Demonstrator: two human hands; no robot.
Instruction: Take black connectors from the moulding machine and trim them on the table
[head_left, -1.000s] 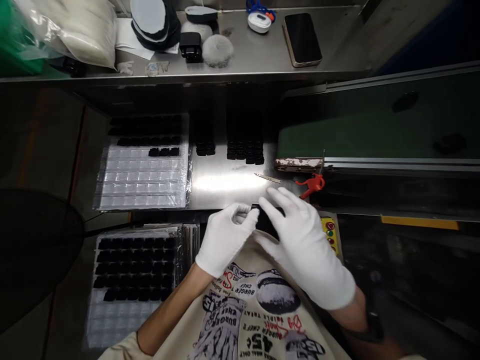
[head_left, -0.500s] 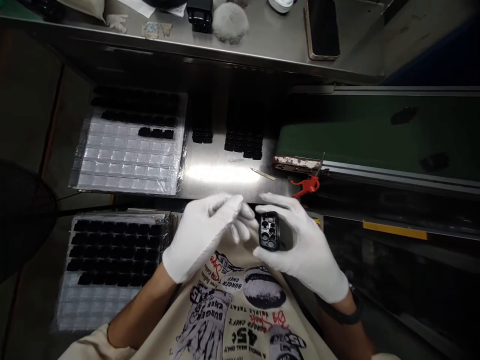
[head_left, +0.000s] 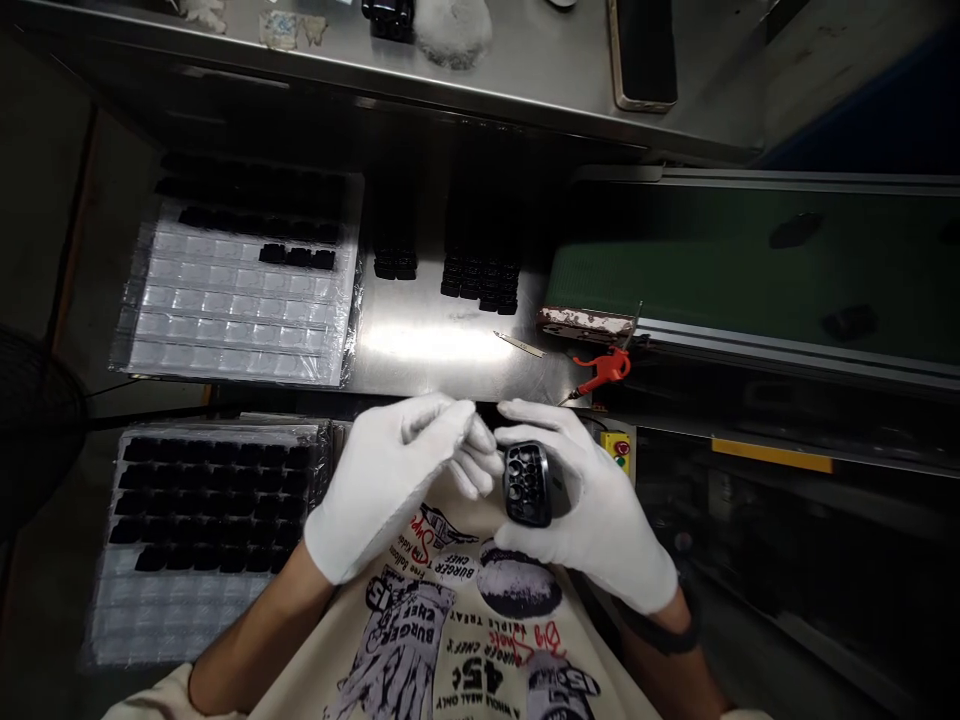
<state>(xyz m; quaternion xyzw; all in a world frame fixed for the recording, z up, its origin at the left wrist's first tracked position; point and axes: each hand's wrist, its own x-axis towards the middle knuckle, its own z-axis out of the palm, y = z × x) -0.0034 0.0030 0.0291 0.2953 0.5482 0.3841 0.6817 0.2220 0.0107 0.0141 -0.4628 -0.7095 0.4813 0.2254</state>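
Observation:
In a white glove, my right hand (head_left: 592, 510) grips a small black plastic part (head_left: 526, 484) between thumb and fingers. Several round hollows show on the part's face, which is turned up and to the left. My left hand (head_left: 409, 480), gloved too, is close beside it with thumb and forefinger pinched together. Whether anything is in that pinch cannot be made out. Both hands are held over the printed shirt front, just short of the metal table (head_left: 420, 365).
On the left lie two clear trays, an upper one (head_left: 232, 325) and a lower one (head_left: 180, 610), with rows of black parts. Black stacks (head_left: 480, 280), a thin blade-like tool (head_left: 519, 344) and a red air gun (head_left: 604, 370) lie ahead. A green conveyor (head_left: 697, 270) runs right.
The view has shifted slightly, so the surroundings sit a little left and higher. The black part has tipped a bit in my right hand; my left hand keeps its pinch.

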